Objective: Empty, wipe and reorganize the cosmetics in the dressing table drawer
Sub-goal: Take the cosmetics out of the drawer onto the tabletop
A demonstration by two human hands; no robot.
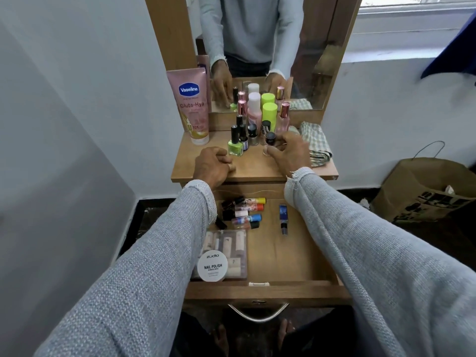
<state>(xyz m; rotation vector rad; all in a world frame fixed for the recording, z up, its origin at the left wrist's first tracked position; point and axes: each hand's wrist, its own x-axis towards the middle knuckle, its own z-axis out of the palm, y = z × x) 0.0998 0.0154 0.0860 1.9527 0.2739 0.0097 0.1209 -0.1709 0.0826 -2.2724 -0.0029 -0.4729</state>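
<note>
The wooden drawer (291,258) stands pulled out below the dressing table top (255,168). In it lie several lip balm sticks (244,212), a blue-capped stick (282,217), a clear case of tubes (226,248) and a round white nail polish wipes tub (212,266). On the top stand a green nail polish bottle (235,145), more small bottles (253,119) and a pink Vaseline tube (192,104). My right hand (288,150) pinches a small clear bottle with a black cap (269,141). My left hand (212,167) rests on the top, fingers loosely curled, holding nothing.
A checked cloth (315,143) lies folded at the right of the top. The mirror (257,47) rises behind the bottles. A brown paper bag (425,191) stands on the floor at the right. The drawer's metal handle (258,314) is nearest me.
</note>
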